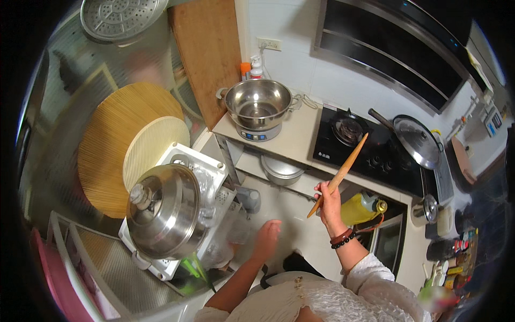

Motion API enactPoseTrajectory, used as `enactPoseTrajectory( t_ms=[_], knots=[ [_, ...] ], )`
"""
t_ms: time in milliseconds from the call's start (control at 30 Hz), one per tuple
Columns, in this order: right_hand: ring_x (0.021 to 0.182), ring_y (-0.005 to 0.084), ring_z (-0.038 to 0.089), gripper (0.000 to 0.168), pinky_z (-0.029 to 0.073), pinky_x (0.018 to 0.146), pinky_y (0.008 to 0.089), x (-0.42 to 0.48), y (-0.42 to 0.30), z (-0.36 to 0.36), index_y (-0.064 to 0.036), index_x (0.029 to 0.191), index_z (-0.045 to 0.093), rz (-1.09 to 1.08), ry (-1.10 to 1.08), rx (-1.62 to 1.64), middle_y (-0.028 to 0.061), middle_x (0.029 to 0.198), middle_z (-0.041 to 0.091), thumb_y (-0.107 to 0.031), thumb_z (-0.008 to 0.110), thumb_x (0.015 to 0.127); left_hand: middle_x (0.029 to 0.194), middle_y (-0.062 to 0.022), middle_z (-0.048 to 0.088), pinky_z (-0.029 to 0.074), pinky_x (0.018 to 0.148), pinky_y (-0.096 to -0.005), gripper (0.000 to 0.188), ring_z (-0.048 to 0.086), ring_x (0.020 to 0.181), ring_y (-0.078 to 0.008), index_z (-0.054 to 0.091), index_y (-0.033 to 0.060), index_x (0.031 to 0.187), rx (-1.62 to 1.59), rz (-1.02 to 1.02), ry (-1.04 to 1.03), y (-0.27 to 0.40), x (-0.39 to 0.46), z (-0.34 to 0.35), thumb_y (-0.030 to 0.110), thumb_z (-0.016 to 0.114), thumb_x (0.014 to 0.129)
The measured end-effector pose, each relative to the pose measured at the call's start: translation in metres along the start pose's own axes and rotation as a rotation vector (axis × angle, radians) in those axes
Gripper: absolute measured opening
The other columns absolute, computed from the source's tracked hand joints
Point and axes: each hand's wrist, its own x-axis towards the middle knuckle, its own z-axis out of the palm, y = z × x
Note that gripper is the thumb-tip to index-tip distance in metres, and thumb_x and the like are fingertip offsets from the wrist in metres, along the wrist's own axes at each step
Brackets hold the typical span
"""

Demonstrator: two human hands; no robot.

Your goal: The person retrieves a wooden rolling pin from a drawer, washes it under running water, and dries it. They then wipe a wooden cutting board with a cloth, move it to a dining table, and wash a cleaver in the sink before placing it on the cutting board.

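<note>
A tapered wooden rolling pin (342, 171) is held slanting up to the right by my right hand (330, 201), gripped near its lower end. Its upper tip overlaps the near edge of the gas burner (348, 131) in view. My left hand (268, 236) hangs over the floor with nothing seen in it, its fingers partly hidden. Ahead, a stainless steel pot (257, 102) without a lid stands on an appliance with buttons (259, 133) on the counter. To the left, a large lidded steel pot (169, 217) rests on a white plastic rack (219, 167).
A black gas hob (326, 145) carries a lidded wok (418, 141) on the right. Round slatted mats (100, 153) lean at the left. Below the counter are an aluminium pot (281, 171) and a yellow oil jug (354, 209). Bottles (440, 249) crowd the right counter.
</note>
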Motion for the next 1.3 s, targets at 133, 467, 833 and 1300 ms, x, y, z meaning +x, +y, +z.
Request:
enactPoseTrajectory(
  t_ms=[133,467,833,1300],
  knots=[
    [0.088,0.0125,0.056,0.015,0.046,0.071,0.0266,0.098,0.01,0.017,-0.011,0.097,0.048,0.015,0.003,0.012,0.0011,0.092,0.056,-0.023,0.056,0.095,0.083,-0.0003,0.054,0.038,0.055,-0.0231,0.027,0.047,0.063,-0.0071,0.057,0.0069,0.111,-0.208,-0.02,0.187,-0.012,0.067,-0.011,0.025,0.04,0.101],
    [0.089,0.0146,0.052,0.023,0.044,0.078,0.0285,0.352,0.052,0.059,-0.011,0.103,0.049,0.094,-0.116,0.127,0.0022,0.1,0.051,-0.029,0.057,0.094,0.106,-0.0055,0.059,0.044,0.064,-0.025,0.032,0.058,0.084,-0.0125,0.046,0.0097,0.124,-0.399,-0.1,0.513,0.023,0.272,-0.022,0.031,0.042,0.101],
    [0.074,0.0115,0.052,0.019,0.045,0.068,0.0292,0.434,0.036,0.082,-0.013,0.102,0.056,0.442,-0.079,0.328,-0.0024,0.082,0.051,-0.03,0.057,0.095,0.146,-0.0156,0.03,0.039,0.101,-0.0412,0.073,0.042,0.126,-0.0306,0.011,0.0113,0.149,-0.506,-0.145,0.609,0.016,0.437,-0.051,0.045,0.048,0.096],
    [0.083,0.0104,0.049,0.022,0.042,0.073,0.0269,0.456,-0.02,0.04,-0.004,0.108,0.054,0.063,0.15,-0.353,-0.0018,0.088,0.051,-0.022,0.058,0.095,0.131,-0.0244,0.041,0.031,0.105,-0.0433,0.057,0.039,0.123,-0.0364,0.032,-0.004,0.137,0.415,0.383,0.996,0.125,0.559,-0.175,0.018,0.057,0.091]
  ],
)
